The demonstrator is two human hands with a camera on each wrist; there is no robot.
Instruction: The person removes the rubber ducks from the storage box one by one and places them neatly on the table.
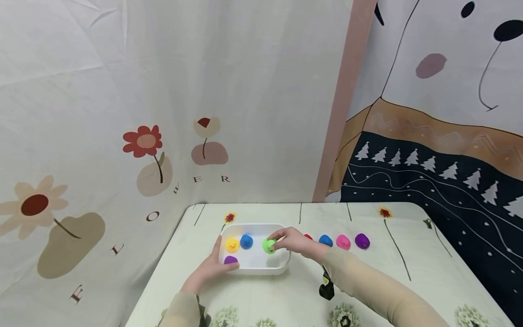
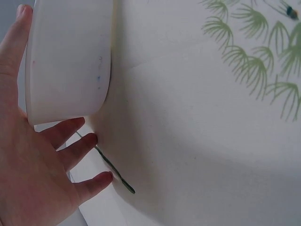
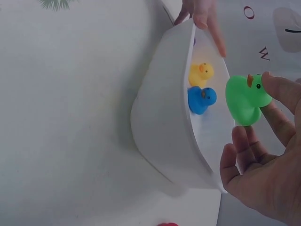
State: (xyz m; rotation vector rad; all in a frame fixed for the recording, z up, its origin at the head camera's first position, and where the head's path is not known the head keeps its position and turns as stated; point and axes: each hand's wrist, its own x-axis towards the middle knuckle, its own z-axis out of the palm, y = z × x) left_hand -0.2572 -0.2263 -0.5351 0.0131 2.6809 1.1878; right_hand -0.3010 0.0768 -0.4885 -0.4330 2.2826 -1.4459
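Note:
A white plastic tub (image 1: pixel 257 271) stands on the table. My left hand (image 1: pixel 209 268) holds its left end, with the thumb along the near side and fingers at the left wall. Over the tub's right part, my right hand (image 1: pixel 295 240) pinches a green rubber duck (image 3: pixel 242 101) between thumb and fingers, clear of the rim in the right wrist view. Inside the tub, at the left, sit a yellow duck (image 1: pixel 232 245), a blue duck (image 1: pixel 246 241) and a purple duck (image 1: pixel 230 260), the last partly hidden by the near wall.
Right of the tub, a row holds a red toy (image 1: pixel 308 236) mostly hidden by my right hand, a blue toy (image 1: pixel 325 240), a pink duck (image 1: pixel 343 241) and a purple toy (image 1: pixel 362 241). A flower-print cloth (image 1: pixel 286 299) covers the table; a printed curtain (image 1: pixel 261 113) hangs behind.

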